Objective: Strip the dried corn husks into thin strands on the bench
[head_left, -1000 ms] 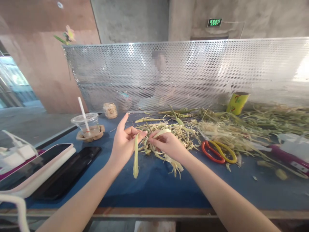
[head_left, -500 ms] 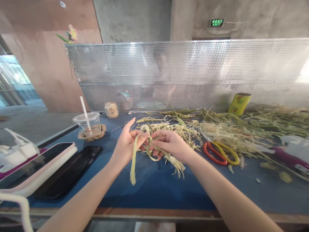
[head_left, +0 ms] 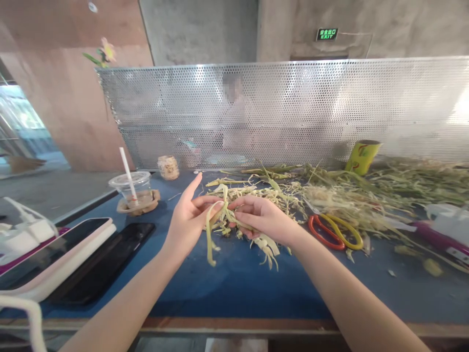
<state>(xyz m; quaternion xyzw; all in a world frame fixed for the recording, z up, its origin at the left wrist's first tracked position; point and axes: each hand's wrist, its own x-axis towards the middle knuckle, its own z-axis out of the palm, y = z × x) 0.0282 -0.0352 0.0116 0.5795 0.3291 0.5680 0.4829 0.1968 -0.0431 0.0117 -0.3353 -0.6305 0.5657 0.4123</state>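
Pale green, dried plant strips (head_left: pixel 210 242) hang and loop between my hands above the blue tabletop (head_left: pixel 234 288). My left hand (head_left: pixel 190 215) pinches a strip between thumb and fingers, its index finger pointing up and away. Close beside it, my right hand (head_left: pixel 262 217) is closed on a bundle of the same strips, whose frayed ends (head_left: pixel 269 249) stick out below the palm. What lies right between the fingertips is partly hidden. Behind and beneath the hands spreads a heap of plant scraps (head_left: pixel 286 198).
Scissors (head_left: pixel 335 232) with red and yellow handles lie to the right, near a purple-handled tool (head_left: pixel 439 242) and a yellow can (head_left: pixel 362 157). On the left are a phone (head_left: pixel 106 259), a plastic cup (head_left: pixel 134 188) with a straw and a jar (head_left: pixel 168 167). A perforated metal screen (head_left: pixel 293 112) stands behind.
The strip hanging from my left hand has swung right and its end sits higher. A loop now stands above my fingertips. Both hands stay in nearly the same place.
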